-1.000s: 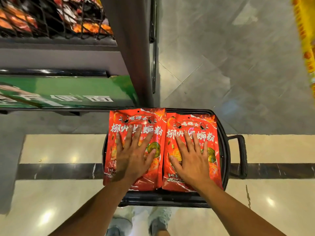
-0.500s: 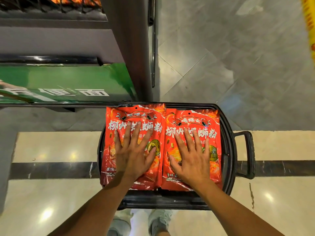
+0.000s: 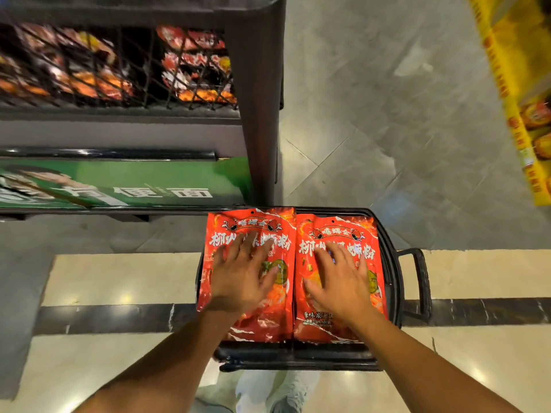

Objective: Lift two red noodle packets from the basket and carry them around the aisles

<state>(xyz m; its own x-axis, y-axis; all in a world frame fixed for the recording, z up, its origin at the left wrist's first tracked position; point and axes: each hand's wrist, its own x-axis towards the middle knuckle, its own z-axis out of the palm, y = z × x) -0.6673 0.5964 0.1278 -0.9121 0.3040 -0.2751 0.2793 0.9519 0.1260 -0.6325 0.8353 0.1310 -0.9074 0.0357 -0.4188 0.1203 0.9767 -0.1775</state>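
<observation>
**A:** From my remote feed, both packets lie flat in the black basket [image 3: 393, 263], side by side, edges touching, long axes running away from me. Which hand sits nearer which?

**B:** I see the left hand [image 3: 241, 278] spread flat on the left red packet [image 3: 247, 320], fingers straight and splayed, pressing, not curled round anything. The right hand [image 3: 340, 281] lies the same way on the right red packet [image 3: 337, 231].

**A:** So each packet is directly under its own palm?

**B:** Yes, I judge fingertips point toward the packets' far ends, by the green shelf sign [image 3: 125, 186]
</observation>
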